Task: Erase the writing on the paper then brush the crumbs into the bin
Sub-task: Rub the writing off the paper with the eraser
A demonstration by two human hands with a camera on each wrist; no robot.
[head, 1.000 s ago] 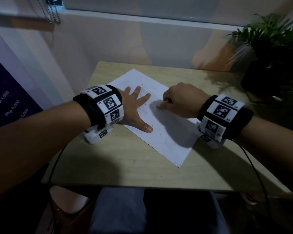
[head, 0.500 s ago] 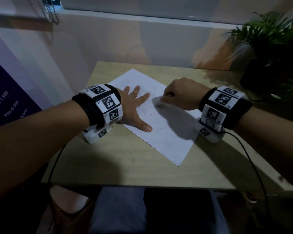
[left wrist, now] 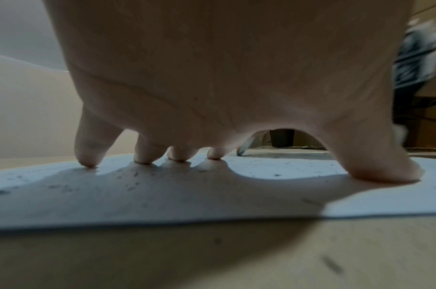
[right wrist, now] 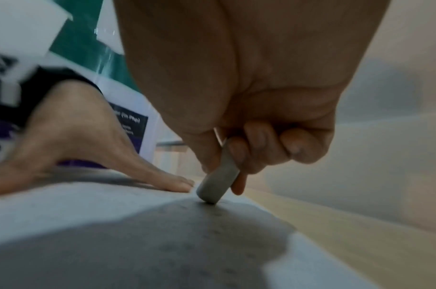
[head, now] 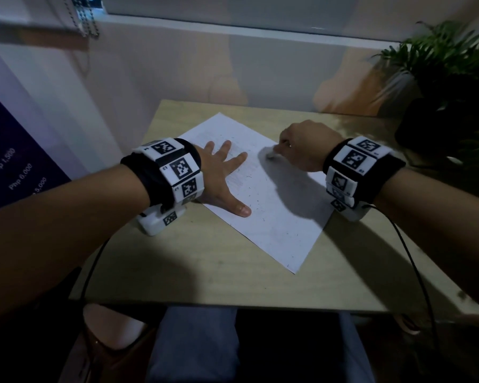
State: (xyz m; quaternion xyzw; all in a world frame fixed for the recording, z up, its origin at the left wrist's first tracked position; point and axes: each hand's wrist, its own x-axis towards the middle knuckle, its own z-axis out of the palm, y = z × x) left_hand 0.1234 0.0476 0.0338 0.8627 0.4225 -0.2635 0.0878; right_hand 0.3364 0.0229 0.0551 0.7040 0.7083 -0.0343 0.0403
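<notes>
1. Head view puts the paper [head: 263,200] askew on the middle of the desk [head: 219,261], one corner pointing toward the desk's far edge and another toward the near edge. Faint lines of writing [head: 239,161] remain on its far half, around the left fingers.

2. Pinched between the thumb and curled fingers of the right hand [head: 304,145] is the eraser [right wrist: 218,183], a short grey block. Its lower end touches the sheet, as the right wrist view shows plainly.

3. A second ago that hand worked nearer the middle of the sheet, close beside the left fingertips. Now it has shifted up and out toward the paper's far right edge, well apart from the left hand. I judge the rubbing to be moving on to a fresh patch of writing.

4. Pressed flat on the paper's left side, the left hand [head: 221,178] has its fingers straight and spread and holds nothing. It has stayed put across the last second, pinning the sheet against the strokes.

5. Dark crumbs [head: 256,201] lie scattered over the middle and near half of the sheet; the left wrist view shows more of them by the left fingertips [left wrist: 89,162].

6. Erasing looks unfinished, so brushing is not yet due. No bin can be made out with certainty in any view.

7. A potted plant [head: 451,76] stands by the desk's far right corner, and a dark price poster [head: 9,167] hangs off the left side.
</notes>
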